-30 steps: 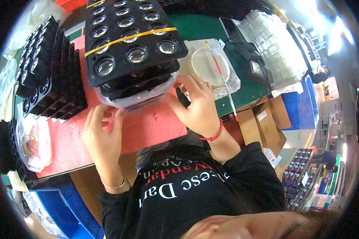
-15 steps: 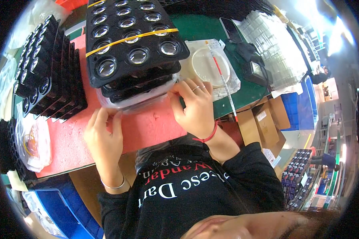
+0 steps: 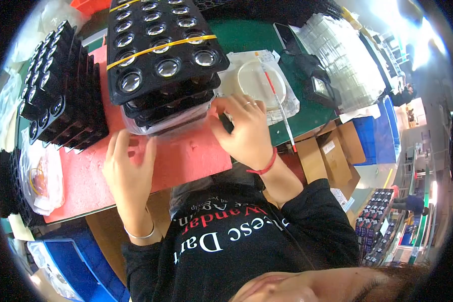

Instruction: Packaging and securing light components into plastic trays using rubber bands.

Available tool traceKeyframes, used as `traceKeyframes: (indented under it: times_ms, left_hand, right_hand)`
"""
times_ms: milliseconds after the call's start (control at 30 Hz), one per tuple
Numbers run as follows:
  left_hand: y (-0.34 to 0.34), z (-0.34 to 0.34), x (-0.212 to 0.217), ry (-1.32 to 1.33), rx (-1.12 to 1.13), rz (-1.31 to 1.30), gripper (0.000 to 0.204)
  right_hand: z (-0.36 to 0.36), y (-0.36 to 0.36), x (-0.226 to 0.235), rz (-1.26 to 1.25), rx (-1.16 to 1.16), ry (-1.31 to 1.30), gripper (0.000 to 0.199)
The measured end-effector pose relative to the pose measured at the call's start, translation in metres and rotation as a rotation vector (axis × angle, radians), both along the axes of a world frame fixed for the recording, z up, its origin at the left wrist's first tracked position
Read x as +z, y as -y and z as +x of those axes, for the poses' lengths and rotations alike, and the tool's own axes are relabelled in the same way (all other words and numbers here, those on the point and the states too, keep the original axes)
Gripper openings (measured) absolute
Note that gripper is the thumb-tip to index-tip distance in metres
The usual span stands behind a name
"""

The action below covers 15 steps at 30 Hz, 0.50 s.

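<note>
A tall stack of black trays (image 3: 148, 80) with round clear lenses in their wells stands in front of me, bound by yellow bands (image 3: 161, 49). Under its near end shows a clear plastic bag (image 3: 158, 129), slightly smeared by motion. At the bag's near left corner my left hand (image 3: 128, 173) is open, thumb and fingers apart, holding nothing. My right hand (image 3: 246, 133) is beside the bag's right corner, its fingers bent and the thumb apart from them. Whether its fingertips touch the bag is hard to see.
A second stack of lens trays (image 3: 65, 100) stands at the left on the pink mat (image 3: 186, 156). A bagged bundle (image 3: 40, 176) lies nearer. To the right are a round white disc (image 3: 254, 83), a red-and-white stick (image 3: 279, 110), clear trays (image 3: 337, 60) and a cardboard box (image 3: 332, 156).
Both hands have loosened from the bag's near edge, the left fingers spreading apart. The front tray stack and bag have shifted slightly left and away from me.
</note>
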<state>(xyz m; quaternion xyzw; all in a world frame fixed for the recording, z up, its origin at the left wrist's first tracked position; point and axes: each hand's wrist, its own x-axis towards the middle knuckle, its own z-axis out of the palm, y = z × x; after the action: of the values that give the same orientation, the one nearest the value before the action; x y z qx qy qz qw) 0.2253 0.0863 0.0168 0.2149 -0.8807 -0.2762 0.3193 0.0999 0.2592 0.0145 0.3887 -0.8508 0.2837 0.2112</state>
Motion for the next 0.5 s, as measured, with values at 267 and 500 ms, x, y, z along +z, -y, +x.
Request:
traceKeyframes:
  times_ms: [267, 500]
  left_hand:
    - [-0.001, -0.002, 0.000, -0.029, 0.003, 0.011, 0.014]
    - [-0.001, 0.003, 0.004, -0.013, -0.032, 0.071, 0.012]
  right_hand:
    - [-0.003, 0.007, 0.002, -0.144, 0.084, 0.000, 0.011]
    - [0.001, 0.004, 0.000, -0.115, 0.097, 0.038, 0.010]
